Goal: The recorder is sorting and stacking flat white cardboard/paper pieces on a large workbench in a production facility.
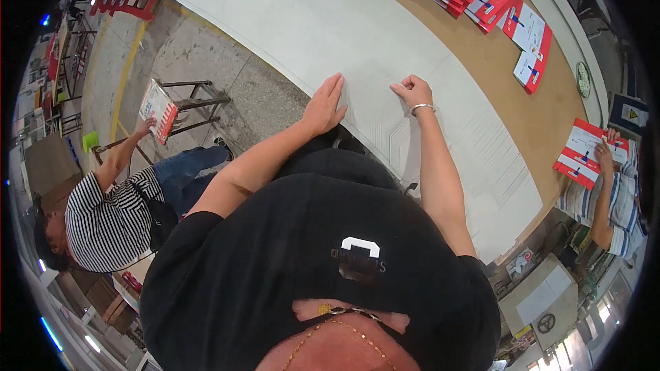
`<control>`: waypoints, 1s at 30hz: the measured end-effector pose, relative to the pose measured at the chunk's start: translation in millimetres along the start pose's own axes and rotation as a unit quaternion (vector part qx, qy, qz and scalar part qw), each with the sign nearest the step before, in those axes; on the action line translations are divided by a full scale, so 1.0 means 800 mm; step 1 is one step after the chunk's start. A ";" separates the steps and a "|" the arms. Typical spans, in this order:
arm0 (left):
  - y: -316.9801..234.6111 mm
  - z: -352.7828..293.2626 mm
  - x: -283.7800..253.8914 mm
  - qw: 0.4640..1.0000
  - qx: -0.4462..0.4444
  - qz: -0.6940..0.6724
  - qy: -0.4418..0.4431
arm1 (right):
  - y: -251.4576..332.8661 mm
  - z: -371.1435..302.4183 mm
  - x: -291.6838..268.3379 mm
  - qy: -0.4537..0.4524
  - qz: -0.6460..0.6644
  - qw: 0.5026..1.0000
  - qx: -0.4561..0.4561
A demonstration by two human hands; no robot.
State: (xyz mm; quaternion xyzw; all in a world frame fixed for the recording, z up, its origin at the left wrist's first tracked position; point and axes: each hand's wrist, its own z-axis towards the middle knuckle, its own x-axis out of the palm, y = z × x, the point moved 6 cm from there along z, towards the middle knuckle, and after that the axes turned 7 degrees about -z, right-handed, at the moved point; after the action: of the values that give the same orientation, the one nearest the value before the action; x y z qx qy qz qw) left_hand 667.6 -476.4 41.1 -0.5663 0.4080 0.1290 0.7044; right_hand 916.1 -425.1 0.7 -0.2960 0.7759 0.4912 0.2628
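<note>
A large white sheet (302, 20) covers the near side of the tabletop before me. My left hand (324, 106) lies at the sheet's near left edge, its fingers stretched out, with nothing in it. Farther right, my right hand (413, 91) is over the sheet with its fingers bent in and the thumb toward the left. Whether something thin is between those fingers is hidden. A metal bangle (422, 107) circles the right wrist. Fine grey lines run across the sheet below and right of this hand.
Red-and-white flat packages (491, 0) lie piled at the far right on the brown tabletop (474, 48). At right a co-worker's hand (605, 154) holds similar packages (581, 154). At left, a seated person (117, 213) touches a red-and-white packet (159, 110) on a stool (199, 99).
</note>
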 end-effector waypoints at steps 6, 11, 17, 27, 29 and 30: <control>-0.007 0.010 -0.009 0.995 -0.062 -0.018 -0.080 | -0.017 0.001 0.010 0.006 0.078 0.997 0.004; -0.030 0.015 -0.016 0.994 -0.036 0.061 -0.089 | -0.012 0.002 0.007 0.005 0.086 0.996 0.000; -0.029 0.019 -0.011 0.991 -0.090 0.029 -0.095 | -0.015 0.000 0.007 0.004 0.151 0.989 0.010; 0.032 0.024 0.029 0.926 -0.235 -0.294 -0.021 | -0.013 0.006 0.013 0.000 0.209 0.978 -0.019; 0.032 0.021 0.042 0.854 -0.263 -0.449 0.006 | -0.014 0.000 0.010 0.005 0.241 0.970 -0.016; 0.027 0.011 0.057 0.740 -0.307 -0.596 0.050 | -0.014 -0.003 0.009 0.012 0.275 0.961 -0.020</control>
State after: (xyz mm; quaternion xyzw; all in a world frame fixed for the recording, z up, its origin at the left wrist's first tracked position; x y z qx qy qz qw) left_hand 686.6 -474.2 -6.2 -0.8852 -0.0403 -0.2277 0.4037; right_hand 919.3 -432.3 -10.3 -0.0821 0.8206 0.5561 0.1029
